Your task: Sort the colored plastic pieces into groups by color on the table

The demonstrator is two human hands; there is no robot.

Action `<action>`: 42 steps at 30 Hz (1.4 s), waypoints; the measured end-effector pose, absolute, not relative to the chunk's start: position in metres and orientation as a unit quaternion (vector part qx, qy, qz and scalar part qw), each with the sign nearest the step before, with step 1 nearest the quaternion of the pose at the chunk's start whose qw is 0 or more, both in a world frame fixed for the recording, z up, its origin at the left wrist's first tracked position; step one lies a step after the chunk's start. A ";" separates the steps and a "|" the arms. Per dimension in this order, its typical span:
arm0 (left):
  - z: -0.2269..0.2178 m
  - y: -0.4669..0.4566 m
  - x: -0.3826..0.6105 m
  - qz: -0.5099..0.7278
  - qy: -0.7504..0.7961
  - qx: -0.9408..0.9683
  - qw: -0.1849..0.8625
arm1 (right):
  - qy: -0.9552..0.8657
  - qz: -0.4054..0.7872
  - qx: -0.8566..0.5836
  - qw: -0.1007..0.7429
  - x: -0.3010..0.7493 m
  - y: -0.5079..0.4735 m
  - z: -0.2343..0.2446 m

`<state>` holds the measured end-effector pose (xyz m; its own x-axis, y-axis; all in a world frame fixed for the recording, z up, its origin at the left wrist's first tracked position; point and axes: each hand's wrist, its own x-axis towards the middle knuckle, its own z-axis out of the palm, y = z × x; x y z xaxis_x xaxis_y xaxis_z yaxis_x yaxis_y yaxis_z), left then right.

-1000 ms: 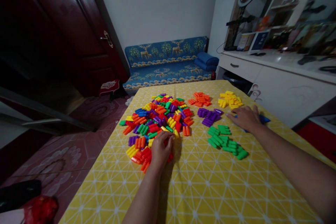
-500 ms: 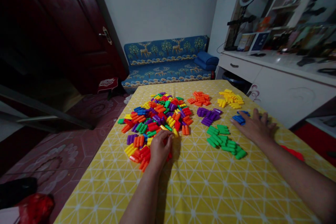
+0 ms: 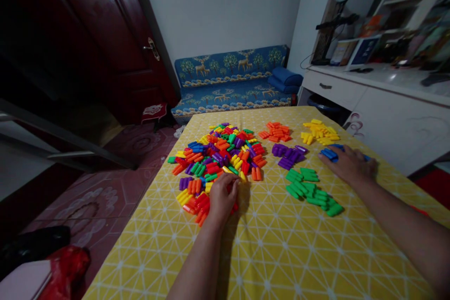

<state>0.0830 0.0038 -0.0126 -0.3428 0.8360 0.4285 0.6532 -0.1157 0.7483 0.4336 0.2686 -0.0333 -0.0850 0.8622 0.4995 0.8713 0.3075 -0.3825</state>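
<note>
A big mixed heap of coloured plastic blocks lies on the yellow patterned tablecloth. My left hand rests at the heap's near edge, fingers curled over red blocks there. My right hand lies flat, fingers apart, on the small group of blue blocks at the right. Sorted groups lie between: orange blocks, yellow blocks, purple blocks and green blocks.
A white desk with a drawer stands close on the right. A blue patterned sofa is beyond the table. A dark red door is at the left. A red bag lies on the floor.
My right hand slid right and slightly nearer, uncovering some blue blocks. My left hand stayed at the heap's near edge. The camera shifted a little.
</note>
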 end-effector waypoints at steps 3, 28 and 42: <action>-0.011 0.003 0.084 0.487 0.659 0.565 0.100 | -0.738 -0.036 -0.602 0.302 0.413 0.246 -0.012; 0.016 -0.110 0.045 0.177 0.823 0.532 0.097 | -0.906 0.186 -0.312 0.217 0.222 0.009 -0.011; 0.032 -0.003 0.071 0.629 0.594 0.359 0.350 | -0.617 0.547 -0.307 0.475 0.213 0.050 -0.023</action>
<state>0.0714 -0.0027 0.0317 -0.4976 0.8667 0.0356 -0.0143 -0.0492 0.9987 0.2126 0.0502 -0.0234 -0.3607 0.8983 0.2507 -0.1415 0.2130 -0.9668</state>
